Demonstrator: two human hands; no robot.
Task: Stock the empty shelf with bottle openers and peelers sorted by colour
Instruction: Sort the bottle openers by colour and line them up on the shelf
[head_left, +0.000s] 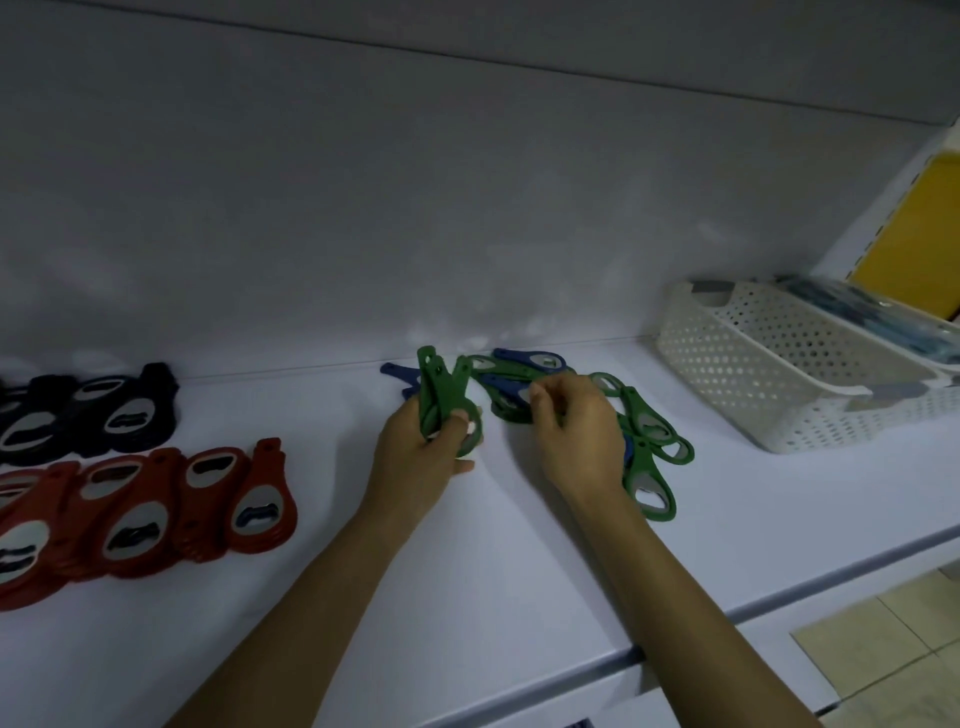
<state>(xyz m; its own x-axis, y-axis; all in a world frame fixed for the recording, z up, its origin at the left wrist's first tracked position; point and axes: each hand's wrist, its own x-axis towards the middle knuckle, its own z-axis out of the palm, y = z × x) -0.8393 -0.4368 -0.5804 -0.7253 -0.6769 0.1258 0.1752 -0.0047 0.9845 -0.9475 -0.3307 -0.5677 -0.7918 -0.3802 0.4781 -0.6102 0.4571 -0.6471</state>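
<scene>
Dim light on a white shelf (519, 571) and plain back panel (467, 208) (pale floor tiles (883, 644) lower right).

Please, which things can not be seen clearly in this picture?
Head view only.
Red openers: row cut off by the left edge.
Right hand: its curled fingers hide whether it grips an opener.
White basket: its walls hide the contents.
Green openers in the left hand: overlapping, so uncountable.

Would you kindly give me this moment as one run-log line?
phase: sorting | left hand: holds green openers | right hand: on green-blue pile | red row, dark row: placed | basket: far right
</scene>
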